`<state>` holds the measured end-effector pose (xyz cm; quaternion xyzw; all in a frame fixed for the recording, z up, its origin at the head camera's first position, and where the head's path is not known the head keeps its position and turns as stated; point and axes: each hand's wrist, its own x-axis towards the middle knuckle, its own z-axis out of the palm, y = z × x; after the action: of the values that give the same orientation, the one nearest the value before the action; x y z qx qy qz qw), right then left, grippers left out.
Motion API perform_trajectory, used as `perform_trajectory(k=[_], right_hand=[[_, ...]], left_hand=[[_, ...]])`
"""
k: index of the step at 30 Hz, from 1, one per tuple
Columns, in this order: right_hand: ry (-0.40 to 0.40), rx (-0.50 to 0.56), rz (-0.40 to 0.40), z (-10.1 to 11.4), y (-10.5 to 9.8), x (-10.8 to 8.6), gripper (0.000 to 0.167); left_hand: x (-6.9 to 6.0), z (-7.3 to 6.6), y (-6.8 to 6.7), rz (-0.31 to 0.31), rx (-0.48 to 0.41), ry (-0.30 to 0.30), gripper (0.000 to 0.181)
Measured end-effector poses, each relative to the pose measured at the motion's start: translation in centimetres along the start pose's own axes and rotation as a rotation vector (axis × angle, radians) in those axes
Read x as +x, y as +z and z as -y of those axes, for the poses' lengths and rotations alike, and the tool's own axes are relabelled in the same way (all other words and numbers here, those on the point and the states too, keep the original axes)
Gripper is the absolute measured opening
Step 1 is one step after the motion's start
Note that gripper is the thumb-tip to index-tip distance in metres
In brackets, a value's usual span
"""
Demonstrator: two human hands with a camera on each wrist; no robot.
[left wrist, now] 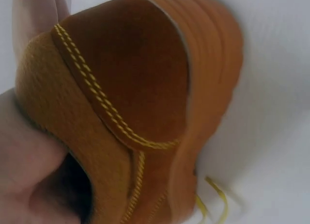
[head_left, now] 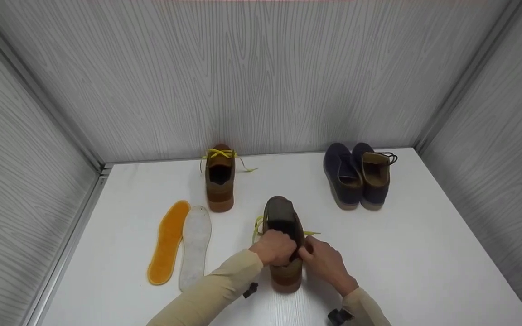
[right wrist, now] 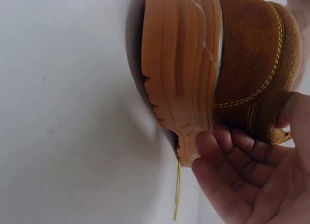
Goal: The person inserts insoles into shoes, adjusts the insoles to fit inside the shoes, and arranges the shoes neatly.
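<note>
A brown suede shoe (head_left: 286, 273) with yellow laces stands heel toward me on the white table. My left hand (head_left: 274, 247) reaches into its opening from the left, and the shoe hides its fingertips. In the left wrist view, part of that hand dips past the padded collar (left wrist: 63, 103) into the dark inside. On the right side of the shoe, my right hand (head_left: 326, 261) holds the collar's edge. Its thumb (right wrist: 293, 110) lies at the rim, with the fingers (right wrist: 227, 149) bent against the outer side and sole. The tongue (head_left: 280, 209) points away from me.
A matching brown shoe (head_left: 220, 192) stands at the back left. An orange insole (head_left: 167, 244) and a whitish insole (head_left: 195, 244) lie on the left, edges touching. Two dark blue shoes (head_left: 343, 170) stand at the back right. Grey wood-grain panels (head_left: 261, 77) enclose the table (head_left: 415, 262).
</note>
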<state>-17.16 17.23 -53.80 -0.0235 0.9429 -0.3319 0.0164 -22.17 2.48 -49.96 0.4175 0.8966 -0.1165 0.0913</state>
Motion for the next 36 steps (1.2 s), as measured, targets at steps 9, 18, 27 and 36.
perform_trajectory(k=[9,18,27,36], right_hand=[[0.036,0.086,0.033,-0.2,-0.3,0.1,0.021],[-0.072,0.201,-0.074,0.5,-2.1,1.8,0.056],[-0.192,-0.058,0.004,2.9,-2.9,5.2,0.076],[-0.234,-0.170,0.076,4.2,-2.5,6.9,0.074]], left_hand=[[-0.8,0.3,-0.3,-0.178,-0.075,0.035,0.016],[-1.6,3.7,-1.1,-0.610,-0.195,-0.121,0.030],[-0.6,5.7,0.4,-0.457,-0.526,-0.347,0.069],[0.0,5.5,1.0,-0.507,-0.620,-0.371,0.061]])
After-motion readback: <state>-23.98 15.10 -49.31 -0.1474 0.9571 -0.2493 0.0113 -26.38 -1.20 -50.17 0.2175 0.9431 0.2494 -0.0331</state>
